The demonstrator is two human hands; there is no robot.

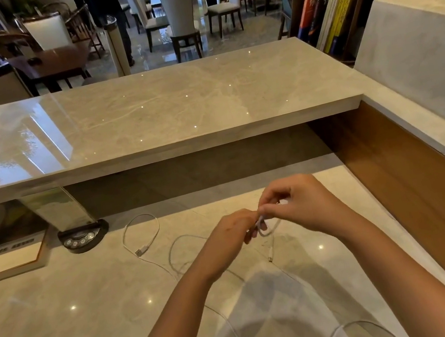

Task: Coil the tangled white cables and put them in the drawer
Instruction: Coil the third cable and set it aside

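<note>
On the marble table (63, 315), both hands' grips pinch one white cable (267, 227) mid-frame: left hand (229, 237), right hand (301, 203). Its slack crosses the second cable (140, 233) at centre-left; pulling could retangle them.

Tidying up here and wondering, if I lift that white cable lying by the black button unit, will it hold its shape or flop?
Probably flop: the white cable lies in a loose curve on the desk. It looks thin, so likely light. On the glossy top it may slide easily.

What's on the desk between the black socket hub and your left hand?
In the head view, between the black socket hub and the left hand, loose white cable lies looped on the marble desk, its plug resting there too.
</note>
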